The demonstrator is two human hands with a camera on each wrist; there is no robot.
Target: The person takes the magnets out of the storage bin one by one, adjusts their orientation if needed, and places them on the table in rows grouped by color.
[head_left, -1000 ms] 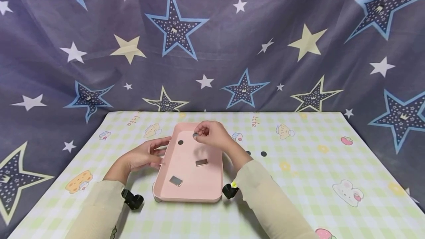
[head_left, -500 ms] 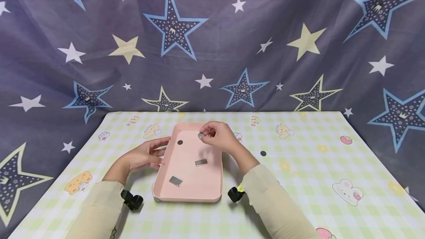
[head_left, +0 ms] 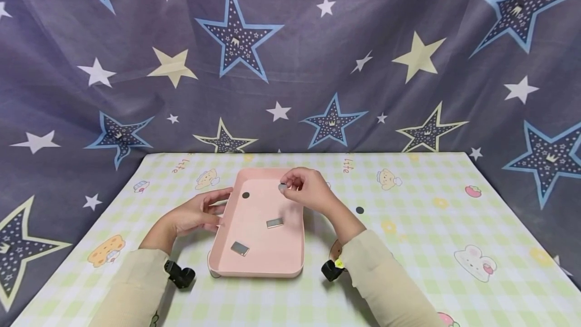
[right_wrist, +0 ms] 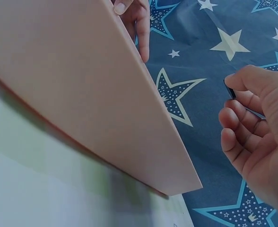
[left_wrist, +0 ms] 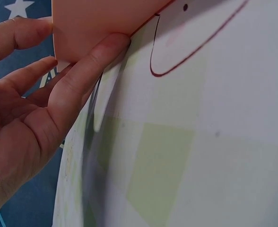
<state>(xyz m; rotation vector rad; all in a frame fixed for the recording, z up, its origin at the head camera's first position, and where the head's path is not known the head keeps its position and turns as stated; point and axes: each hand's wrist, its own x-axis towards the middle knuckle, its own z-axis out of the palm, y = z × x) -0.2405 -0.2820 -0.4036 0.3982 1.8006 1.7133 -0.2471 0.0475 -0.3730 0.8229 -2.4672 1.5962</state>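
My right hand (head_left: pixel 310 189) is above the far right part of a pink rectangular tray (head_left: pixel 258 261). Between thumb and forefinger it pinches a small dark disc (right_wrist: pixel 229 89), held on edge in the right wrist view. A second dark disc (head_left: pixel 245 195) lies in the tray's far left part. Two flat silver rectangles, one near the middle (head_left: pixel 274 223) and one near the front left (head_left: pixel 240 249), lie on the tray floor. My left hand (head_left: pixel 196 212) rests against the tray's left side, its fingers and thumb extended to the wall (left_wrist: pixel 94 28).
Another dark disc (head_left: pixel 360 210) lies on the checked tablecloth (head_left: pixel 422 246) to the right of the tray. A dark curtain with stars (head_left: pixel 290 64) hangs behind the table's far edge. Black wrist cameras hang near both sleeves.
My right hand has moved right with the pinched disc, from over the tray's middle toward its right rim. A disc beside the right forearm is now hidden behind it. My left hand stays put.
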